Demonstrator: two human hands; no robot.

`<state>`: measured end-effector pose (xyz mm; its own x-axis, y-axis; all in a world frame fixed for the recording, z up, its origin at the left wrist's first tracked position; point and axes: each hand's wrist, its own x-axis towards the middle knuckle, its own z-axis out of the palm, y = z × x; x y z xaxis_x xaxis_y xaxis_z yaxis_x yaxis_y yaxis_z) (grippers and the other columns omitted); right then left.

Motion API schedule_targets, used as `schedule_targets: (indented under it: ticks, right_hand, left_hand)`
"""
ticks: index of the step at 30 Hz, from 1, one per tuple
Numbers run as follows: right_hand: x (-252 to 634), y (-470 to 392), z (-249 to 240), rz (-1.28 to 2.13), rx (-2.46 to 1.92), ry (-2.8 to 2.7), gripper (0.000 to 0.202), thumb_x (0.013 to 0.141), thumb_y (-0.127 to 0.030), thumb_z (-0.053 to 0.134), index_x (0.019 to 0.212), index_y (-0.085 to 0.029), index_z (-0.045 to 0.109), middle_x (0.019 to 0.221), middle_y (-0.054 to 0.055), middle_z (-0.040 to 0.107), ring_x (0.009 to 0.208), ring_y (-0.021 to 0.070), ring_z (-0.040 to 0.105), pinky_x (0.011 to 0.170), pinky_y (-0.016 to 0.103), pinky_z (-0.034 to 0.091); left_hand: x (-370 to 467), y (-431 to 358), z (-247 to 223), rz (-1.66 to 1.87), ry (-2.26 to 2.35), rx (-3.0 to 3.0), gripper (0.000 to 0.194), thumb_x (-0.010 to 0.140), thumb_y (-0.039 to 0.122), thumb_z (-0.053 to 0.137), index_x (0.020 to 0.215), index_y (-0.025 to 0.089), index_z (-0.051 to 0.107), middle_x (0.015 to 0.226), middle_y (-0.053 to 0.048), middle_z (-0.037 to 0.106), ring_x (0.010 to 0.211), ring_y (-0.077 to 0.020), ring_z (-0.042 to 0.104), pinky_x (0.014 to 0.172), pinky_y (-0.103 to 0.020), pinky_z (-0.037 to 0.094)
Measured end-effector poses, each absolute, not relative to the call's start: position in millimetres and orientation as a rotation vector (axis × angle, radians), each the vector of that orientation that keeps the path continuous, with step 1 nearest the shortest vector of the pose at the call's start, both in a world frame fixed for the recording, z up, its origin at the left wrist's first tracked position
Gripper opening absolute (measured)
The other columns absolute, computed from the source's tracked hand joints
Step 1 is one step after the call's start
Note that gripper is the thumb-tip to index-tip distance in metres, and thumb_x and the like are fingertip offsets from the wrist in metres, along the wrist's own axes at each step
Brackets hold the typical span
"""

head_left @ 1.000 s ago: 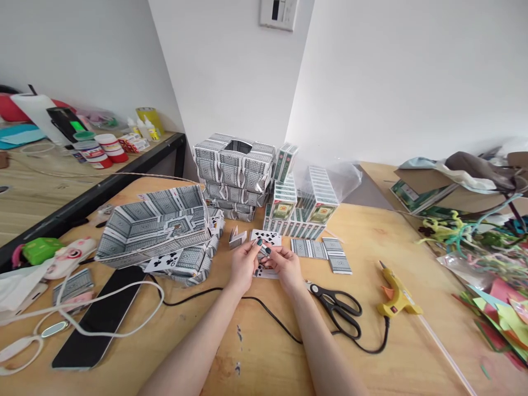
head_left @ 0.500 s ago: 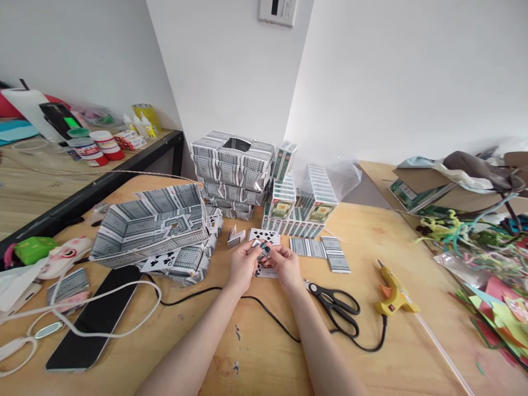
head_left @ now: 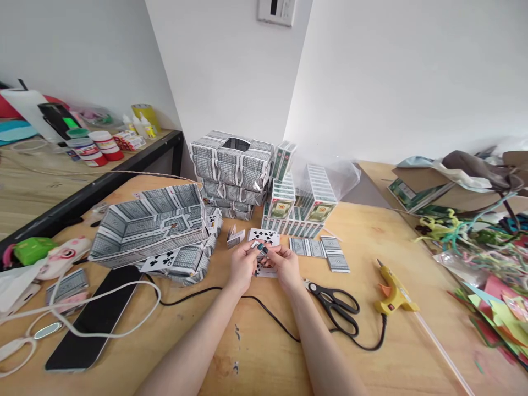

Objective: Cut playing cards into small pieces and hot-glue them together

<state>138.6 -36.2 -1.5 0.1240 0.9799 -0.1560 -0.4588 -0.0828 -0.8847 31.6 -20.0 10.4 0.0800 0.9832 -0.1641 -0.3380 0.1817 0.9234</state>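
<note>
Close together at the table's middle, my left hand [head_left: 244,265] and my right hand [head_left: 285,266] are both closed in a pinch. Between their fingertips is a small playing card [head_left: 256,244], mostly hidden by the fingers. Under and behind the hands lies a spade playing card [head_left: 264,235] face up on the table. A folded card [head_left: 235,237] stands just left of them. To the right, several cards [head_left: 307,247] lie back side up, with another pair [head_left: 335,254] beside them.
Black-handled scissors [head_left: 335,305] and a yellow glue gun [head_left: 394,291] lie to the right. Behind are stacked boxes made of cards [head_left: 231,165] and card packs [head_left: 284,206]. An open card-covered tray [head_left: 148,225], a phone [head_left: 93,324] and a white cable [head_left: 124,334] are left.
The fingertips have shifted very slightly around the held card. Both hands stay in the same place, and nothing else on the table has visibly moved.
</note>
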Motion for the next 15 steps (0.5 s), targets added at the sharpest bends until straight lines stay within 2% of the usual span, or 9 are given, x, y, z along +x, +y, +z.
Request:
schedule_targets:
  ticks: [4,8,15]
  right_hand:
    - [137.1,-34.7,-2.2,1.355,-1.004,-0.678,0.021,0.059,-0.031,0.074,0.061,-0.015,0.061,0.053,0.001,0.064,0.046,0.011,0.055,0.049,0.023,0.044]
    - [132.2,-34.4,-0.9,1.339,-0.968,-0.694,0.021,0.061,-0.032,0.073,0.062,-0.016,0.06,0.056,0.001,0.065,0.048,0.0119,0.057,0.052,0.025,0.046]
    - [130.5,-36.4,1.3,1.324,-0.99,-0.774,0.019,0.064,-0.033,0.071,0.065,-0.017,0.061,0.06,0.003,0.066,0.054,0.0139,0.059,0.056,0.027,0.048]
  left_hand:
    - [34.3,-21.4,11.1,1.204,1.014,0.812,0.036,0.062,0.04,0.067,0.085,0.013,0.064,0.073,-0.004,0.067,0.028,0.0005,0.027,0.03,-0.018,0.014]
    - [37.5,-20.7,12.9,1.244,0.98,0.721,0.038,0.062,0.042,0.067,0.084,0.011,0.065,0.063,-0.002,0.063,0.031,0.0008,0.025,0.033,-0.018,0.015]
    - [38.5,-17.3,11.9,1.326,0.908,0.534,0.031,0.057,0.037,0.072,0.069,0.013,0.058,0.041,0.01,0.036,0.036,-0.0022,0.03,0.039,-0.017,0.028]
